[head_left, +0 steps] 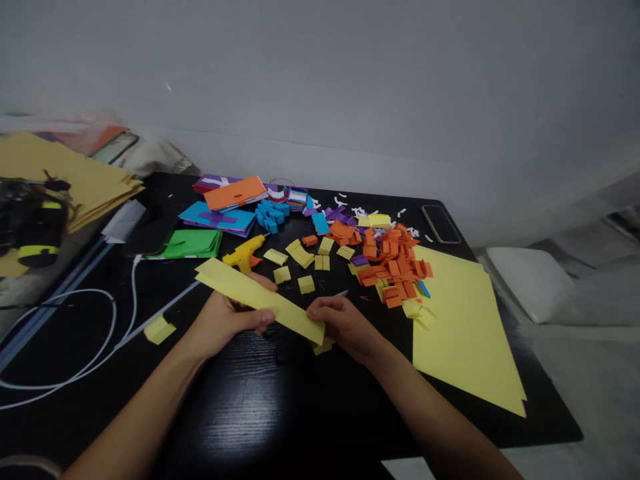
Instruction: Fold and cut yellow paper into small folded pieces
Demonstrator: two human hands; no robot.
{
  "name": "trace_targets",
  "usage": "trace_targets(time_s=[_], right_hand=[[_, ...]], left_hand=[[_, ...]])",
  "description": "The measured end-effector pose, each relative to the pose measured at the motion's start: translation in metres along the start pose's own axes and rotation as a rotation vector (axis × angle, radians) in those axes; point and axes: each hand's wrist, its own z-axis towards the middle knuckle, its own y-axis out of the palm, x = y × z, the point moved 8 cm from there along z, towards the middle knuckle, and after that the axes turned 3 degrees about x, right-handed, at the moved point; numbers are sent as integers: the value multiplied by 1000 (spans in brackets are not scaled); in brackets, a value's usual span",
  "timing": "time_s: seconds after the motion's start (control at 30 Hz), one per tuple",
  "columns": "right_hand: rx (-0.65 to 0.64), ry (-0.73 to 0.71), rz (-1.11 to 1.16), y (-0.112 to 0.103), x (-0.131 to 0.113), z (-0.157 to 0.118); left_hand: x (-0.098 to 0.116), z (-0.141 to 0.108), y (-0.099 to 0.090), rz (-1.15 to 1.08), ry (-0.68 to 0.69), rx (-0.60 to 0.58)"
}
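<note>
A long yellow paper strip, seemingly more than one layer, is held slanting above the black table. My left hand grips it near the middle, thumb on the near face and fingers behind. At its lower right end, my right hand pinches the strip between thumb and fingers. A thin pointed metal tip shows just above the right hand; what it belongs to is hidden. Behind the strip lie several small folded yellow paper pieces. A yellow glue gun rests just beyond my left hand, partly covered by the strip.
Orange folded paper pieces are heaped right of centre, beside large yellow sheets. A phone lies at the back right. Green folded paper and blue folded paper sit back left. A white cable loops across the left side.
</note>
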Motion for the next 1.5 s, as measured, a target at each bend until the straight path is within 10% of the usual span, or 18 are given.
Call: trace_targets(time_s=[0.23, 0.7, 1.17, 1.5], right_hand=[[-83, -29, 67, 3, -3, 0], [-74, -27, -219, 7, 2, -4], [-123, 9, -247, 7, 2, -6], [-159, -58, -289, 16, -3, -10]], left_hand=[[-1, -1, -2, -94, 15, 19], [-25, -13, 52, -60, -170, -269], [-11, -8, 28, -57, -113, -156], [-23, -15, 47, -79, -203, -252]])
